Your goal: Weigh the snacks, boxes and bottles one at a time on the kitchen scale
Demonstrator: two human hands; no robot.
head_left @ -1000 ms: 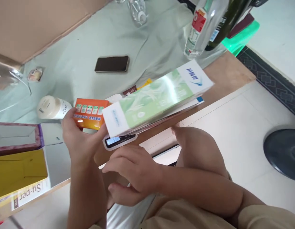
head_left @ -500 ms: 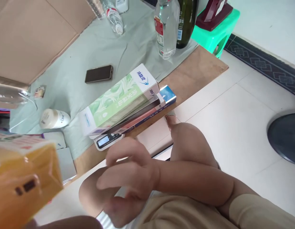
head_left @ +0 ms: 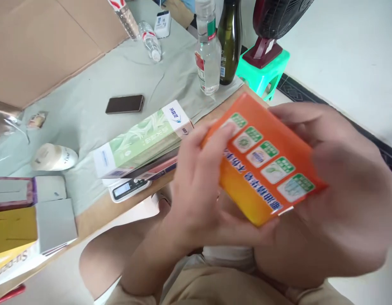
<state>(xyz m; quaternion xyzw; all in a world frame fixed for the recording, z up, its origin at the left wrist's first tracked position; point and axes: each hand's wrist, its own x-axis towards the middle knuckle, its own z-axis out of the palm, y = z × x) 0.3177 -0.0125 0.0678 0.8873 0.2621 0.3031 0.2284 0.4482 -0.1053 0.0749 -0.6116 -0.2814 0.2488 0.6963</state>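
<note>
Held up close over the lap, the orange box [head_left: 262,163] looks light, stiff and slightly glossy, best pinched by its edges, as the left hand [head_left: 199,190] and right hand [head_left: 335,178] grip it.

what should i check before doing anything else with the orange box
1. Left hand on orange box: fingers on its near end. ok
2. Right hand on the box: holds the far end. ok
3. Box closed: no open flap visible, back side hidden. cannot tell
4. Scale free: green box and flatter boxes sit on it. not ok
5. Scale display readable: too blurred. cannot tell
6. Bottles upright and apart from the hands. ok
</note>
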